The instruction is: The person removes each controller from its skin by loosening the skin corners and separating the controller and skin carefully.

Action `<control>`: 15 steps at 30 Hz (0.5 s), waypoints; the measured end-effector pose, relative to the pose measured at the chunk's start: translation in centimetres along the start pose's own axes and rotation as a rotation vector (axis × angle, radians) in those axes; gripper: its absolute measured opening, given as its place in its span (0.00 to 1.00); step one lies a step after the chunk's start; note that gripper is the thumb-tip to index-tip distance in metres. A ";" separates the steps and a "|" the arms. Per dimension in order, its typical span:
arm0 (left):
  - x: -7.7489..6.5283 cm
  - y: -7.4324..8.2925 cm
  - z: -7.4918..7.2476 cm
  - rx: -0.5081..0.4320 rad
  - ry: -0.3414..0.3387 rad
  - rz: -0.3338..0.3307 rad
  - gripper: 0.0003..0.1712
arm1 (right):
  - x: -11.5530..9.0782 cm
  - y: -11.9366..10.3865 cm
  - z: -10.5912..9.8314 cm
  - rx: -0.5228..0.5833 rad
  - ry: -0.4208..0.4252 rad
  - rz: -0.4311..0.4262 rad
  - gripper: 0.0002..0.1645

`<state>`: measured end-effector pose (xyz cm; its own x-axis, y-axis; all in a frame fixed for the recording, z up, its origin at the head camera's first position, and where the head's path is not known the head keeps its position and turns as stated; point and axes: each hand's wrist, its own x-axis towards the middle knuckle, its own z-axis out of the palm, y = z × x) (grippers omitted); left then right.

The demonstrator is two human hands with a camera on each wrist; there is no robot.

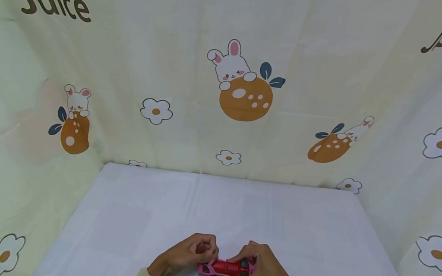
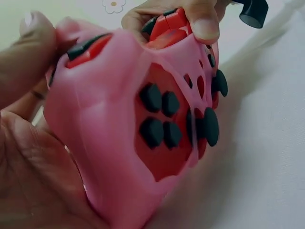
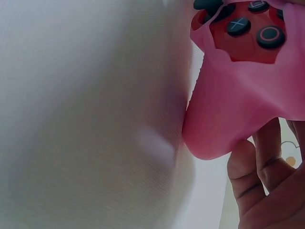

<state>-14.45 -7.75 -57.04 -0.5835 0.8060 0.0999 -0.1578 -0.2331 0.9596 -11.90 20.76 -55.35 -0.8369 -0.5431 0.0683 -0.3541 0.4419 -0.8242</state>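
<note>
At the near side of the white cloth-covered surface point(image 1: 200, 205), holding a red plastic game controller point(image 1: 232, 268) in a smooth pink, probably silicone sleeve point(image 2: 100, 124). Gripped by one end in the left hand point(image 1: 190, 252) and by the other in the right hand point(image 1: 267, 267), likely to share the load and stop any twisting. On the left, fingers curled in, pressing a thumb onto the sleeve beside a red-and-black shoulder button point(image 2: 95, 47), perhaps to pin the soft rim against hard plastic. On the right, pinching between thumb and fingers, with fingertips against the sleeved grip, probably as a counter-hold. Turned shoulder edge upward, with red showing along the middle, seemingly to give both thumbs access to the rim. Poking out through openings, presumably cut to match: four black directional buttons point(image 2: 151, 98) and two black thumbsticks point(image 2: 211, 126). Hard to tell about contact with the surface. Set before a pale cream curtain point(image 1: 164, 64) patterned with rabbits and flowers, probably to screen the workspace.
</note>
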 end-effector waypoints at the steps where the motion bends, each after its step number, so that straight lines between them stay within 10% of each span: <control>1: -0.1 -0.1 0.0 -0.003 -0.004 0.015 0.24 | 0.0 0.0 0.0 0.006 0.003 -0.001 0.23; 15: -1.3 -2.1 -0.8 -0.064 -0.041 0.237 0.18 | -0.1 -0.3 0.1 0.035 -0.009 0.032 0.21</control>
<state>-13.97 -8.77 -59.35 -0.5778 0.7454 0.3324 -0.0712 -0.4518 0.8893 -11.67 20.62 -55.13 -0.8436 -0.5357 0.0372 -0.3128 0.4340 -0.8448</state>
